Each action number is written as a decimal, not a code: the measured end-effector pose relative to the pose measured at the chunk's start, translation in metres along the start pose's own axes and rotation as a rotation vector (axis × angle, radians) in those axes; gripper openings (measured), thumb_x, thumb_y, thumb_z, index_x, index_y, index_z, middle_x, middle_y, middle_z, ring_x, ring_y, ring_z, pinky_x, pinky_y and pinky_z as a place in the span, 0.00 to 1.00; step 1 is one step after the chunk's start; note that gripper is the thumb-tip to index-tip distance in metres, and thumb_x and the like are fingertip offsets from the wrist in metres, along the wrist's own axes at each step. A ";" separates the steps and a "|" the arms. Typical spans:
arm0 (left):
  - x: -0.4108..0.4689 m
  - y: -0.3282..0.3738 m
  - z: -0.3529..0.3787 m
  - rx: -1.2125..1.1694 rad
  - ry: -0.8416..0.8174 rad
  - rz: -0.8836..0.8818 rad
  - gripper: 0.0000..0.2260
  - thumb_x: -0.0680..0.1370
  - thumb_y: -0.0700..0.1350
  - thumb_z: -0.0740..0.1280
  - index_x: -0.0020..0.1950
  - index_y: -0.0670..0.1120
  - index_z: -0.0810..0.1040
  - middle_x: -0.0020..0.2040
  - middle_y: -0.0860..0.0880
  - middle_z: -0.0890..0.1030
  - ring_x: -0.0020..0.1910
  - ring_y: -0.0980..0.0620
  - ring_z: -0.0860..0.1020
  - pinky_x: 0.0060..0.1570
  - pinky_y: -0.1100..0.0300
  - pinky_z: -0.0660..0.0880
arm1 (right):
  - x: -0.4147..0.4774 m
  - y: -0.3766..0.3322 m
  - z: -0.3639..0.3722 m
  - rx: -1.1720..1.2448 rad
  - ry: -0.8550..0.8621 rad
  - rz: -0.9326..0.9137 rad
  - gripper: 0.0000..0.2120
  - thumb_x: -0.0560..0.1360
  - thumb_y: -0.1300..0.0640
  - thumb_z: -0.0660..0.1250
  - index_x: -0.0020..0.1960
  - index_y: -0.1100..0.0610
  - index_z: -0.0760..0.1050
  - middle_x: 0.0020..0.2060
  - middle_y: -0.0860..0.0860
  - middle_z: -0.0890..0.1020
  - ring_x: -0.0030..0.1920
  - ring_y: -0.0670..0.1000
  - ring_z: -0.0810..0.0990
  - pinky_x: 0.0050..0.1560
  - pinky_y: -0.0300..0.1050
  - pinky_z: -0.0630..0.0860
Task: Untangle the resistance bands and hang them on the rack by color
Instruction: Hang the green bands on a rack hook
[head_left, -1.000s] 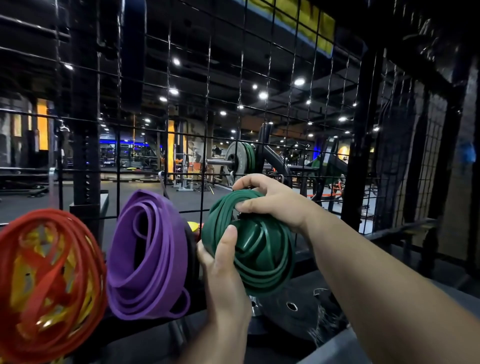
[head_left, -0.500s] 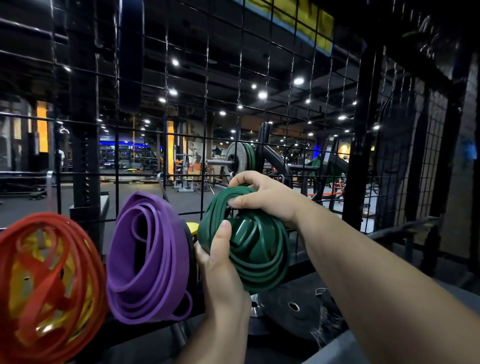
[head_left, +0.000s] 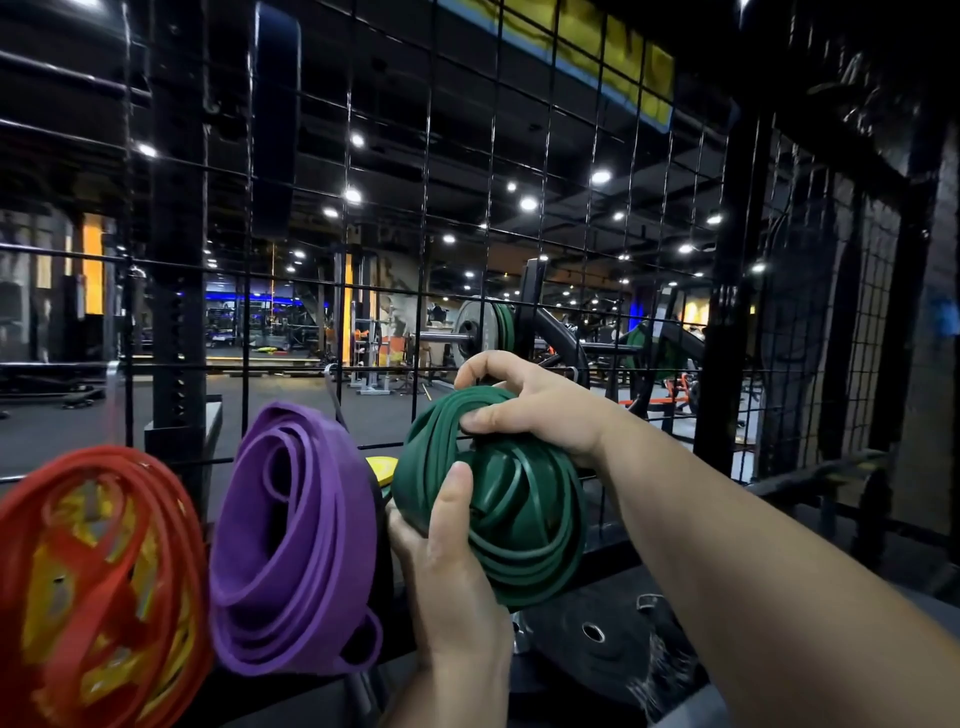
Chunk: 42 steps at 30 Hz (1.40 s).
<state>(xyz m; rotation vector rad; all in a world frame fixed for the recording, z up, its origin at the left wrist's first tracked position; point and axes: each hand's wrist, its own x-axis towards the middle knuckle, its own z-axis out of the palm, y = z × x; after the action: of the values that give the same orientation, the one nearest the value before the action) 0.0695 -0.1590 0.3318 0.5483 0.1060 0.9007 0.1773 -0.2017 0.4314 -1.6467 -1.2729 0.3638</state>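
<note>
bare left hand (head_left: 457, 587), bare right hand (head_left: 540, 410); back from the fingers, long bare right forearm (head_left: 753, 545), bare left wrist (head_left: 447, 696).

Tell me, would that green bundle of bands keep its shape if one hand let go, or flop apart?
Probably floppy: the green bundle is thin flat loops that bend and cross freely. It may loosen with less support, since the left hand and right hand both grip it. Its rubbery look suggests it would not slip easily.

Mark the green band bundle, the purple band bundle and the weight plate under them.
green band bundle (head_left: 524, 545), head view, lower front coils
purple band bundle (head_left: 291, 566), head view, wide front loops
weight plate (head_left: 626, 667), head view, face beside its hole
</note>
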 end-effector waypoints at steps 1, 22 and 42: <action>0.000 0.000 0.000 -0.001 -0.005 -0.004 0.48 0.58 0.53 0.71 0.76 0.59 0.54 0.59 0.47 0.77 0.57 0.45 0.79 0.61 0.39 0.72 | 0.000 0.001 0.000 0.005 -0.002 0.003 0.15 0.68 0.57 0.73 0.53 0.50 0.75 0.42 0.53 0.82 0.38 0.55 0.81 0.44 0.52 0.77; 0.017 -0.012 -0.022 -0.114 -0.339 0.032 0.36 0.64 0.51 0.72 0.71 0.43 0.69 0.62 0.39 0.79 0.59 0.40 0.79 0.44 0.51 0.80 | -0.004 -0.004 0.000 0.032 -0.085 0.006 0.17 0.68 0.59 0.72 0.54 0.48 0.75 0.50 0.59 0.79 0.46 0.61 0.80 0.51 0.59 0.78; 0.025 -0.011 -0.026 -0.124 -0.453 -0.060 0.44 0.53 0.61 0.80 0.65 0.44 0.76 0.60 0.41 0.81 0.58 0.44 0.80 0.45 0.54 0.80 | 0.003 -0.006 0.006 0.112 -0.184 -0.008 0.21 0.67 0.64 0.70 0.57 0.51 0.72 0.49 0.56 0.78 0.44 0.58 0.80 0.44 0.51 0.80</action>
<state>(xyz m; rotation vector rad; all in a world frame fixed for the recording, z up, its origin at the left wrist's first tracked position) 0.0852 -0.1345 0.3072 0.6176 -0.3402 0.7008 0.1704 -0.1962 0.4345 -1.5397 -1.3694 0.5826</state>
